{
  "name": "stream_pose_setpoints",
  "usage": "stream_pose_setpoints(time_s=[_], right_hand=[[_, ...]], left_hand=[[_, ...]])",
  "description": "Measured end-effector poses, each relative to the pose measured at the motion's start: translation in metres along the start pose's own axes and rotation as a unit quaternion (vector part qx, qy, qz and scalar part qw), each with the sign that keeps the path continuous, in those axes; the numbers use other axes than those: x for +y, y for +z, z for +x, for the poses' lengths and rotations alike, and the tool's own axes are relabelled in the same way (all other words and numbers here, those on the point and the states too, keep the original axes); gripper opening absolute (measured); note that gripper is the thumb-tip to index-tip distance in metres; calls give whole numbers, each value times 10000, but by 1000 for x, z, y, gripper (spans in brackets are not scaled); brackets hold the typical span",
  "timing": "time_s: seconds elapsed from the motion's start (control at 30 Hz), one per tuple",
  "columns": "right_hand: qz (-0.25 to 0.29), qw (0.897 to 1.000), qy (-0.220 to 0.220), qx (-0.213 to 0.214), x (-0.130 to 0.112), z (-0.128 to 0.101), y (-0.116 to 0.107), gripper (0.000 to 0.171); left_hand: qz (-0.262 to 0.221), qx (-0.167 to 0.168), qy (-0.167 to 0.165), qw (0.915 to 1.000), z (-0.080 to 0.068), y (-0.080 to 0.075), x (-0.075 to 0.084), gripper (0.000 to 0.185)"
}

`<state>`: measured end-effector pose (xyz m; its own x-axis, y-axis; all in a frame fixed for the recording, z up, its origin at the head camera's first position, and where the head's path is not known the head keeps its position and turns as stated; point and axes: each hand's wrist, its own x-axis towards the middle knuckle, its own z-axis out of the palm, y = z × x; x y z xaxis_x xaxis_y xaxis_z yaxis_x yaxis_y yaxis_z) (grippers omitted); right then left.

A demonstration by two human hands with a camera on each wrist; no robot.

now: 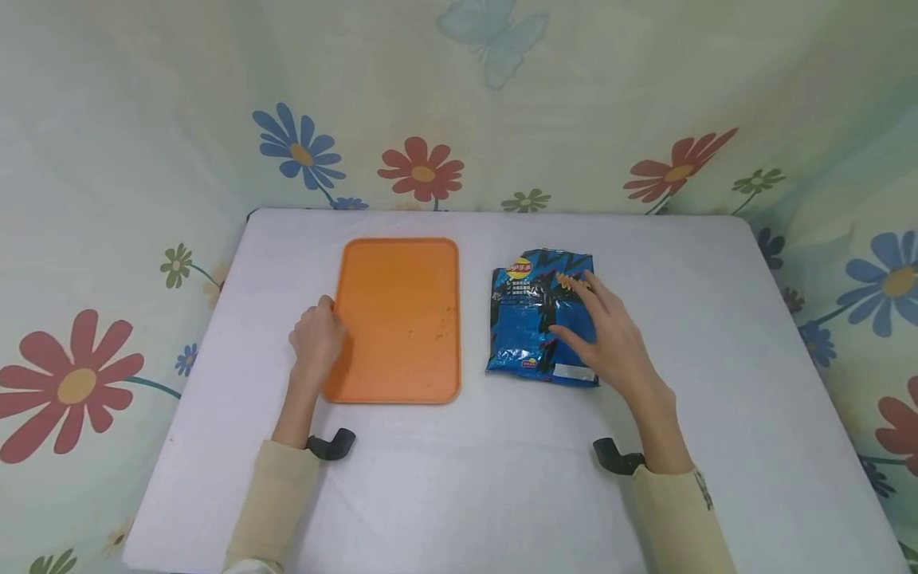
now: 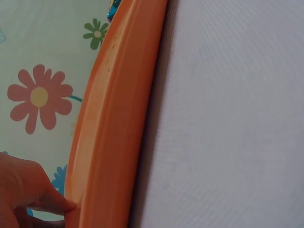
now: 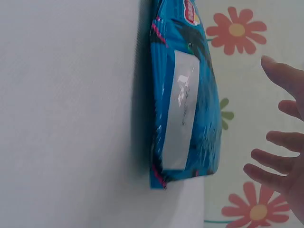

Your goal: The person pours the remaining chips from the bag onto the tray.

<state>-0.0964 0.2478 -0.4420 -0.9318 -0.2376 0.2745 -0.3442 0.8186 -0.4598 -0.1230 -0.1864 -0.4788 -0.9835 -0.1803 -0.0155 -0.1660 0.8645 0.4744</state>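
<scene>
left hand (image 1: pixel 317 336) curled on the orange tray (image 1: pixel 402 271) edge; right hand (image 1: pixel 610 339) spread just over the blue chip bag (image 1: pixel 527 319)

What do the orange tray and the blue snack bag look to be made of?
Orange tray: probably moulded plastic with a matte finish, judging by its uniform colour, rounded corners and smooth raised rim, which the left hand grips. Blue snack bag: apparently thin glossy plastic film, possibly foil-lined, given its crinkles and shiny highlights; the right hand is spread over it.
</scene>
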Motion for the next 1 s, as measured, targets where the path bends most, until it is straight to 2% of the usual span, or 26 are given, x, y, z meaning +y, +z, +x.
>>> stream_pose_setpoints(time_s=[0.13, 0.33, 0.6, 0.73, 0.87, 1.0], right_hand=[[367, 9976, 588, -25, 8, -11, -3, 75], [841, 9882, 1278, 55, 16, -28, -5, 74], [1268, 9657, 2268, 13, 21, -48, -6, 73], [1478, 9515, 2696, 60, 22, -54, -2, 66], [1713, 9455, 2770, 54, 25, -56, 2, 60], [1956, 9439, 2649, -247, 27, -55, 2, 62]], left_hand=[[15, 29, 69, 10000, -1, 0, -1, 17], [76, 92, 97, 9999, 0, -2, -1, 15], [21, -29, 60, 10000, 0, -1, 0, 15], [10, -24, 52, 10000, 0, -2, 0, 15], [24, -40, 61, 10000, 0, -3, 1, 15], [66, -50, 46, 10000, 1, -2, 0, 15]])
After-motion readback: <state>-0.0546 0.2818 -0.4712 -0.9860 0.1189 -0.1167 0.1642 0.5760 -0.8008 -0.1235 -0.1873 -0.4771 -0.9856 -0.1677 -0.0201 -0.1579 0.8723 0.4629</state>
